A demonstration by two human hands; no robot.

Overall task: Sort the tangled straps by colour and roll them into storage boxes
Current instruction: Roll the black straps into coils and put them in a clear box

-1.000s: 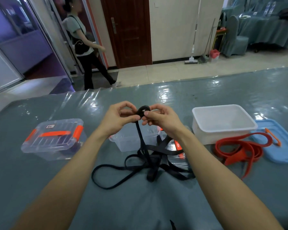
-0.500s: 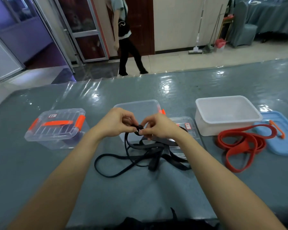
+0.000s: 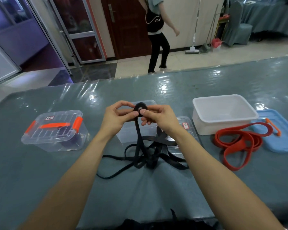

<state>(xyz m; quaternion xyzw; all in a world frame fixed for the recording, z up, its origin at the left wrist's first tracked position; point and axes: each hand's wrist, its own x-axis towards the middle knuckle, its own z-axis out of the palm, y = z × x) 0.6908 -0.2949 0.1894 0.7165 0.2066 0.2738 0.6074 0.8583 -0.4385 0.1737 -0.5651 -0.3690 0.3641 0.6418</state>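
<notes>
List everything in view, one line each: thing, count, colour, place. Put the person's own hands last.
black strap: 1, black, tangled at table centre, one end rolled
red strap: 1, red, right of centre
lidded box: 1, clear with orange latches, left
open clear box: 1, behind the hands
clear lid: 1, under the tangle
white box: 1, open, right
blue lid: 1, far right
passer-by: 1, beyond the table
left hand: pinching the roll
right hand: pinching the roll

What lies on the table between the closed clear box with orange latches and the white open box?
In the head view, between the closed clear box and the white box: an open clear box, its lid, and the tangled black strap.
</notes>
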